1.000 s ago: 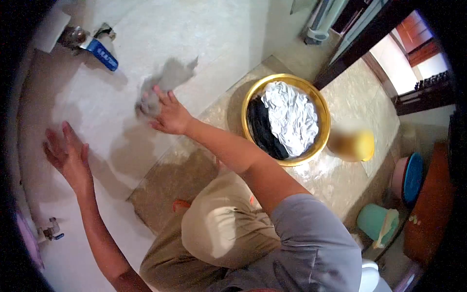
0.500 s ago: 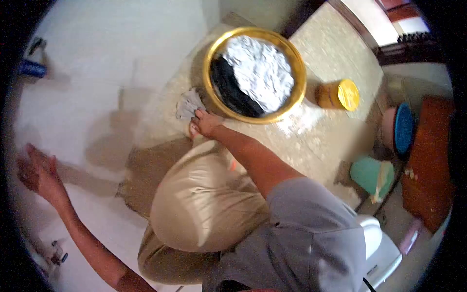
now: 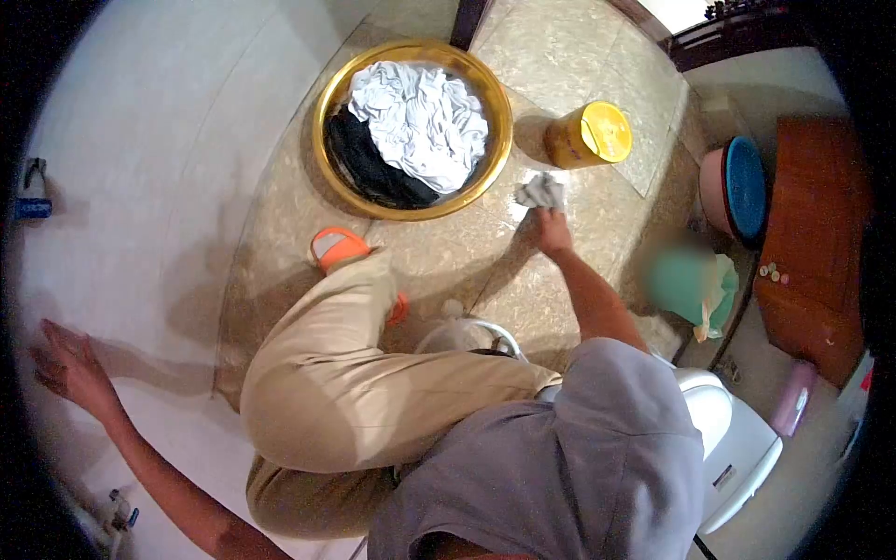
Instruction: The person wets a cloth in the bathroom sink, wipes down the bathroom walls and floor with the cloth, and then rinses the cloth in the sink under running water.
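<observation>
My right hand [image 3: 553, 231] grips a grey cloth [image 3: 541, 192] that lies against the tiled floor [image 3: 485, 252]. Just beyond it stands a tub with a yellow lid [image 3: 607, 131]. To the left of the cloth is a gold-rimmed basin [image 3: 333, 177], holding a bunched white cloth [image 3: 420, 121] and a black cloth [image 3: 373, 163]. Far out to the left, my left hand [image 3: 73, 369] is spread flat near the pale wall [image 3: 159, 187], holding nothing. Whether its palm touches the wall is hard to tell.
An orange slipper [image 3: 338, 246] shows at my foot below the basin. Right of me are a green bucket [image 3: 677, 280], a blue basin [image 3: 746, 191], a brown board [image 3: 821, 224] and a white toilet [image 3: 705, 411]. A blue-handled fitting [image 3: 35, 207] sits on the wall.
My right hand has swept the cloth rightward, from beside the basin to the floor near the yellow-lidded tub. The view has shifted, and the orange slipper now shows. My left hand stays out left.
</observation>
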Demonstrator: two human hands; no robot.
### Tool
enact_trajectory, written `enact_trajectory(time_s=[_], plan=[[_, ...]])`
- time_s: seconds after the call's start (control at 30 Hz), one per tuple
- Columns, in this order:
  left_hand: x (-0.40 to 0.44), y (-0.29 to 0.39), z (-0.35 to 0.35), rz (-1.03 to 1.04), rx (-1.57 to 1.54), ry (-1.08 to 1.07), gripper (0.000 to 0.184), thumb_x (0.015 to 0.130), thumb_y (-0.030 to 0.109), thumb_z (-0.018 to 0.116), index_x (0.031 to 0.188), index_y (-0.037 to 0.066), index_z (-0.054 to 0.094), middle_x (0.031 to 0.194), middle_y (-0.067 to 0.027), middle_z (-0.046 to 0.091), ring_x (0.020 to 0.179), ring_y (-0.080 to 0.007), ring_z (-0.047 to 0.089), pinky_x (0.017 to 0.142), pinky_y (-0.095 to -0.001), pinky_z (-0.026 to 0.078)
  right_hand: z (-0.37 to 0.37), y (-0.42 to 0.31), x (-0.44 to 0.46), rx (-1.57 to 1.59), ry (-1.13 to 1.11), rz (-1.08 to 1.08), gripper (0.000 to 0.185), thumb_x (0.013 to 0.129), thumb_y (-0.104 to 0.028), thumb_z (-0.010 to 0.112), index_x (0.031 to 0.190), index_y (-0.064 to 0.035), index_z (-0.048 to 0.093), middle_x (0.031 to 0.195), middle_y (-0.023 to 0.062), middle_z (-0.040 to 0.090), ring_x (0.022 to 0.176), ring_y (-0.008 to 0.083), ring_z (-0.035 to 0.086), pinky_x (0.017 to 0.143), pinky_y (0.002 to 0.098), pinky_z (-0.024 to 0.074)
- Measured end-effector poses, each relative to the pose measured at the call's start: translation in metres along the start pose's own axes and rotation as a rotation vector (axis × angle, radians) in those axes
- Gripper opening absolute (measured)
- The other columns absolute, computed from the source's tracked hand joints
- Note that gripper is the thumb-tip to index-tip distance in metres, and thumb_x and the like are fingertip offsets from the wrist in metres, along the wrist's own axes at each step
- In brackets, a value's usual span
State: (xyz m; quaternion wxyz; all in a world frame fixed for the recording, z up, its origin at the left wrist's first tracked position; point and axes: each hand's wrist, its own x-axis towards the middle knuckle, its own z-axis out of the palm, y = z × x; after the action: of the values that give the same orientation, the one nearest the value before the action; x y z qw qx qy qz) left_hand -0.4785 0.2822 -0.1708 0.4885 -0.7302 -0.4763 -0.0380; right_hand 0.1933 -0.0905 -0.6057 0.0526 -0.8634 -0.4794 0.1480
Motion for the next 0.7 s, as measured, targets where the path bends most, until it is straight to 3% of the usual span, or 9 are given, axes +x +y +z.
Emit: enact_trajectory(time_s=[0.23, 0.27, 0.3, 0.4, 0.43, 0.5, 0.53, 0.63, 0.7], plan=[[-0.002, 0.001, -0.020, 0.106, -0.282, -0.084, 0.059, 0.085, 0.022, 0.060, 0.139, 0.020, 0.035, 0.141, -0.0199, 0.031, 0.131, -0.0360, 0.028, 0.106, -0.0492, 0.025, -0.015, 0.022, 0.042, 0.031, -0.152, 0.389, 0.072, 0.078, -0.045, 0.057, 0.139, -0.0162, 0.031, 0.145, 0.0112, 0.029, 0.135, 0.0376, 0.019, 0.103, 0.0597, 0.0171], [-0.005, 0.012, -0.032, 0.085, -0.302, -0.100, 0.058, 0.086, 0.021, 0.059, 0.138, 0.019, 0.036, 0.142, -0.0199, 0.029, 0.132, -0.0362, 0.027, 0.106, -0.0487, 0.025, 0.009, 0.023, 0.053, -0.221, -0.247, 0.190, 0.078, 0.078, -0.048, 0.055, 0.142, -0.0162, 0.026, 0.150, 0.0102, 0.019, 0.138, 0.0353, 0.009, 0.108, 0.0558, 0.0064], [-0.006, 0.022, -0.043, 0.068, -0.324, -0.118, 0.057, 0.086, 0.019, 0.058, 0.138, 0.018, 0.037, 0.143, -0.0198, 0.027, 0.132, -0.0365, 0.026, 0.107, -0.0482, 0.025, 0.046, 0.018, 0.067, 0.023, 0.000, 0.330, 0.078, 0.074, -0.046, 0.057, 0.139, -0.0124, 0.031, 0.147, 0.0128, 0.025, 0.135, 0.0373, 0.019, 0.108, 0.0550, 0.0061], [-0.009, 0.045, -0.071, 0.044, -0.370, -0.126, 0.055, 0.085, 0.017, 0.059, 0.137, 0.016, 0.039, 0.146, -0.0178, 0.021, 0.133, -0.0359, 0.024, 0.108, -0.0475, 0.024, 0.046, -0.076, 0.056, 0.326, 0.186, -0.112, 0.059, 0.066, -0.034, 0.060, 0.117, -0.0057, 0.051, 0.115, 0.0234, 0.052, 0.114, 0.0432, 0.041, 0.106, 0.0572, 0.0140], [-0.012, 0.049, -0.074, 0.037, -0.379, -0.145, 0.055, 0.086, 0.016, 0.058, 0.137, 0.016, 0.039, 0.147, -0.0175, 0.021, 0.134, -0.0357, 0.023, 0.108, -0.0475, 0.023, -0.004, -0.129, 0.035, 0.054, 0.106, -0.309, 0.056, 0.068, -0.036, 0.059, 0.115, -0.0070, 0.053, 0.112, 0.0247, 0.054, 0.112, 0.0435, 0.043, 0.106, 0.0565, 0.0167], [-0.017, 0.056, -0.081, 0.022, -0.396, -0.186, 0.053, 0.086, 0.015, 0.058, 0.136, 0.015, 0.040, 0.147, -0.0169, 0.019, 0.134, -0.0352, 0.022, 0.108, -0.0474, 0.023, 0.012, -0.177, -0.013, 0.118, -0.375, -0.345, 0.055, 0.075, -0.047, 0.056, 0.117, -0.0121, 0.056, 0.135, 0.0166, 0.039, 0.130, 0.0371, 0.028, 0.106, 0.0591, 0.0149], [-0.017, 0.060, -0.087, 0.018, -0.415, -0.189, 0.053, 0.086, 0.015, 0.058, 0.136, 0.015, 0.040, 0.147, -0.0164, 0.020, 0.135, -0.0351, 0.021, 0.108, -0.0471, 0.024, 0.041, -0.183, -0.044, 0.170, -0.162, -0.444, 0.053, 0.078, -0.049, 0.055, 0.118, -0.0150, 0.056, 0.143, 0.0121, 0.032, 0.135, 0.0345, 0.021, 0.106, 0.0605, 0.0138], [-0.020, 0.066, -0.099, 0.004, -0.459, -0.230, 0.051, 0.087, 0.015, 0.057, 0.135, 0.015, 0.041, 0.147, -0.0148, 0.020, 0.134, -0.0345, 0.022, 0.107, -0.0461, 0.026, 0.045, -0.165, -0.078, 0.178, -0.484, -0.761, 0.047, 0.082, -0.049, 0.053, 0.120, -0.0209, 0.056, 0.148, 0.0025, 0.022, 0.138, 0.0314, 0.010, 0.103, 0.0651, 0.0110], [-0.028, 0.061, -0.101, -0.010, -0.481, -0.296, 0.050, 0.087, 0.016, 0.057, 0.135, 0.015, 0.042, 0.147, -0.0134, 0.020, 0.134, -0.0342, 0.023, 0.106, -0.0454, 0.028, 0.025, -0.134, -0.076, 0.089, -0.524, -0.684, 0.044, 0.083, -0.048, 0.053, 0.120, -0.0241, 0.056, 0.148, 0.0016, 0.024, 0.138, 0.0318, 0.011, 0.103, 0.0662, 0.0101]])
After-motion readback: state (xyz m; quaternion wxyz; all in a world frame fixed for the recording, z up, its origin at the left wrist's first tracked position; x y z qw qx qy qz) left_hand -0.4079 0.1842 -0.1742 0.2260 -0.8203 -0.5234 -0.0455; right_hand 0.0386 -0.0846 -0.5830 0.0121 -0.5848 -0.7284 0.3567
